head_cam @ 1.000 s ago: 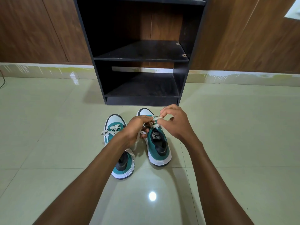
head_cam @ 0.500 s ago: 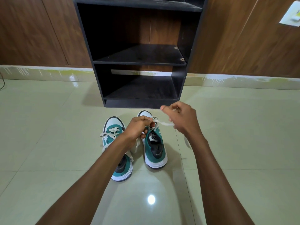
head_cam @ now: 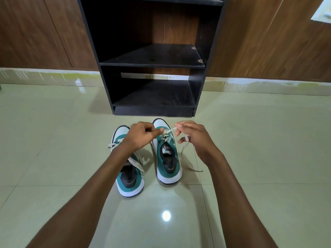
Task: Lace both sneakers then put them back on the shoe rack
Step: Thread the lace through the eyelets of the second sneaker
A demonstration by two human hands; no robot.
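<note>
At frame centre, left hand (head_cam: 141,136) and right hand (head_cam: 194,138) each pinch the white flat lace (head_cam: 184,149) (loose tail trailing) above the teal-and-white right sneaker (head_cam: 167,158); slack could unthread an eyelet.

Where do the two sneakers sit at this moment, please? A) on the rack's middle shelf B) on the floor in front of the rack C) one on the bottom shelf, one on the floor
B: both sneakers stand on the tiled floor before the shoe rack.
</note>
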